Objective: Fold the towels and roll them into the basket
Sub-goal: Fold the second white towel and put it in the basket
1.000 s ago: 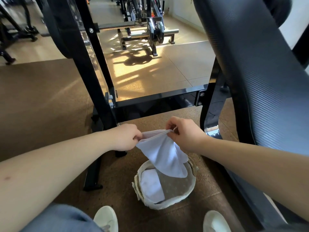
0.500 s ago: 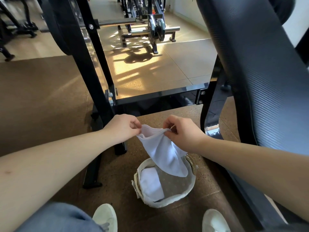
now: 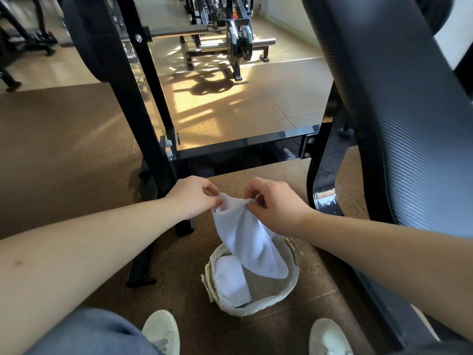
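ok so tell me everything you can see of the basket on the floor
The basket is small, round and open-topped, with a pale woven-looking wall and a speckled beige lining. It stands upright on the brown speckled floor. A white towel lies inside against its left wall. A second white towel, pinched by the left hand and right hand, hangs over its opening; whether it touches the basket is unclear.

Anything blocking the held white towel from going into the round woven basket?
Nothing visible. The white cloth towel hangs from the left hand and right hand over the open round woven basket; a second white towel lies in its left side.
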### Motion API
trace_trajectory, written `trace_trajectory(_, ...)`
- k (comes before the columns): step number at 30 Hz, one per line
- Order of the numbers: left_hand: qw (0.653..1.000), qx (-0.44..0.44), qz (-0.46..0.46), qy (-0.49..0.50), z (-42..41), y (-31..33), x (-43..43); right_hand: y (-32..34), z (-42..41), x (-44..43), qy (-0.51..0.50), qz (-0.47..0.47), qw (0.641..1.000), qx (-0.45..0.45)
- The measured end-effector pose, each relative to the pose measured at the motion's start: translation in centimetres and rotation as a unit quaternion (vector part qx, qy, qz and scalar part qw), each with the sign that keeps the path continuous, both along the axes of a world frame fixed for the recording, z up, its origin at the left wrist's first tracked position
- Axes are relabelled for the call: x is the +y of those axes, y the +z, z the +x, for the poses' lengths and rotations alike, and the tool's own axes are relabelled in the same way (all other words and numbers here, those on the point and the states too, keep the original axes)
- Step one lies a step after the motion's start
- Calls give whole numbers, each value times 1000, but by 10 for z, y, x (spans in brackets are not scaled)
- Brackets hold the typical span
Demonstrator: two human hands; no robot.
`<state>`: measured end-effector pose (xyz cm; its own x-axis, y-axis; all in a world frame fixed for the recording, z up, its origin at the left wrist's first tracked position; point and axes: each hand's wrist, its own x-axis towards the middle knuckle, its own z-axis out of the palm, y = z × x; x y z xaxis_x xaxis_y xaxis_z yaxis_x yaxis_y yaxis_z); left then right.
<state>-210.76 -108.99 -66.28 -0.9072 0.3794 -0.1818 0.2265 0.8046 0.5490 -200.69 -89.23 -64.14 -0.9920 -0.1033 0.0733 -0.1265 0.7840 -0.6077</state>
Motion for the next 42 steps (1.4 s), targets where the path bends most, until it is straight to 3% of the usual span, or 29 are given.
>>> trace_trajectory(11, 991, -70, -111, 35, 4, 3, 3, 1, 3, -4, 26, 1, 1000, 5)
trace_trajectory(16, 988, -100, -108, 50, 4, -2, 3, 1, 4, -5, 35, 7, 999, 6)
trace_trajectory(33, 996, -19, -86, 8, 1, 9, -3, -14, -3, 11, -28, 53, 995, -76)
trace_trajectory(42, 983, 48, -100, -147, 3, 15, -12, -20, -6, 17, -40, 77, 993, -83)
